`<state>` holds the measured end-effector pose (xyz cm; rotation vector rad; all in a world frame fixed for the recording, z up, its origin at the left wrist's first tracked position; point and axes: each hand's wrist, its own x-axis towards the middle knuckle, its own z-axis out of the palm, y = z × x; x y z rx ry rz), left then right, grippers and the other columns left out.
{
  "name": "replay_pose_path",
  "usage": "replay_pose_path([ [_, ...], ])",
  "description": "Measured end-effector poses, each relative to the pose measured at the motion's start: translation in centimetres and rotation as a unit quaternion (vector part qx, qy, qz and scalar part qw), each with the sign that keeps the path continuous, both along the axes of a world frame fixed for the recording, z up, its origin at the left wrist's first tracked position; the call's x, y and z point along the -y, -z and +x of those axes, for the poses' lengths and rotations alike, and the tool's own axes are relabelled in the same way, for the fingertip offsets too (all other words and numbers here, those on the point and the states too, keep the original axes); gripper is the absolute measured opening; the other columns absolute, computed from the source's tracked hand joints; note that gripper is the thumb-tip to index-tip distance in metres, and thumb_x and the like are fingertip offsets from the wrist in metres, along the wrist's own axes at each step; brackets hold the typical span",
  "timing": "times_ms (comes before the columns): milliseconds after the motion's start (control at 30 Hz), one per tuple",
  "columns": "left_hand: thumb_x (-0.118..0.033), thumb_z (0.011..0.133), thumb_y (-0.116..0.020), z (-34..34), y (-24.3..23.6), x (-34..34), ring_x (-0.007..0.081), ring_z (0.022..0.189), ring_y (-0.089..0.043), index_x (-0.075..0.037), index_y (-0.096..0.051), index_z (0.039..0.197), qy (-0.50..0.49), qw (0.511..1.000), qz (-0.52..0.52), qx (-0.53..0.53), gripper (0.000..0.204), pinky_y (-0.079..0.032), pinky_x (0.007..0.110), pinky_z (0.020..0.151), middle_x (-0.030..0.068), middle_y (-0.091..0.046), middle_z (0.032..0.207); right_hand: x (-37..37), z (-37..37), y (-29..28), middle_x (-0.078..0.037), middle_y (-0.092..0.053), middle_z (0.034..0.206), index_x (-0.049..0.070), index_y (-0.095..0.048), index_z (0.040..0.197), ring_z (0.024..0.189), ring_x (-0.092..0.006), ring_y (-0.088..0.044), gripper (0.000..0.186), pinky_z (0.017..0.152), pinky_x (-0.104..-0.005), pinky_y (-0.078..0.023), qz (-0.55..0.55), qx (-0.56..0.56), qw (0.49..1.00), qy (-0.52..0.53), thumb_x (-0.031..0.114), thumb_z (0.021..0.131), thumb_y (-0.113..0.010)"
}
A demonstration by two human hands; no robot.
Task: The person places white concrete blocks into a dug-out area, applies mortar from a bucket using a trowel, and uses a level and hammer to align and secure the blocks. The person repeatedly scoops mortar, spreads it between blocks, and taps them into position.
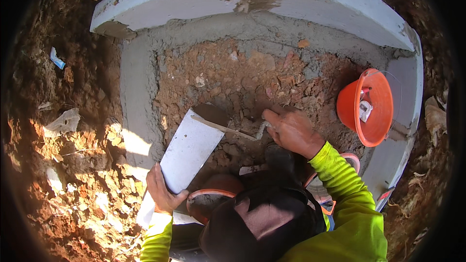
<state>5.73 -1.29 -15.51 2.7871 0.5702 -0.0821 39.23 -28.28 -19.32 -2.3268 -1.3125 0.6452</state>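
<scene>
My left hand (pixel 162 188) grips the edge of a long pale concrete block (pixel 191 150), thumb on one side and fingers on the other. The block lies slanted, its far end pointing up and right. Grey-brown mortar (pixel 212 112) shows at that end. My right hand (pixel 294 131) is closed round the handle of a trowel (pixel 233 132). Its thin blade, seen nearly edge-on, reaches left to the block's far end and appears to touch it. The handle is mostly hidden by my fingers.
A low block wall (pixel 194 2) curves across the back and down the right, over a grey mortar strip (pixel 138 82). An orange bucket (pixel 344 109) with small items inside lies tilted at right. Another reddish bucket (pixel 209 193) stands near me. Rough soil (pixel 228 75) fills the middle.
</scene>
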Motion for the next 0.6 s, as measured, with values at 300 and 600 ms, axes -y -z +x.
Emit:
replay_pose_path([
  [300,-0.048,0.061,-0.078,0.0,-0.3,0.3,0.0456,0.114,-0.050,0.006,-0.037,0.146,-0.012,1.000,-0.011,-0.002,0.108,-0.041,0.053,0.097,0.0303,-0.049,0.129,1.6,-2.7,3.1,-0.017,-0.069,0.077,0.003,-0.052,0.104,0.072,-0.0362,-0.070,0.023,0.064,-0.0466,-0.055,-0.102,0.006,0.994,-0.043,0.008,0.082,-0.059],
  [600,-0.045,0.057,-0.082,0.9,-0.7,0.3,0.0460,0.120,-0.045,0.004,-0.031,0.149,0.008,0.999,-0.028,-0.027,0.116,-0.037,0.054,0.102,0.0301,-0.044,0.136,0.7,-3.1,5.0,-0.017,-0.071,0.080,0.001,-0.062,0.108,0.080,-0.0357,-0.071,0.026,0.068,-0.0456,-0.057,-0.189,0.023,0.978,-0.092,0.008,0.083,-0.058],
])
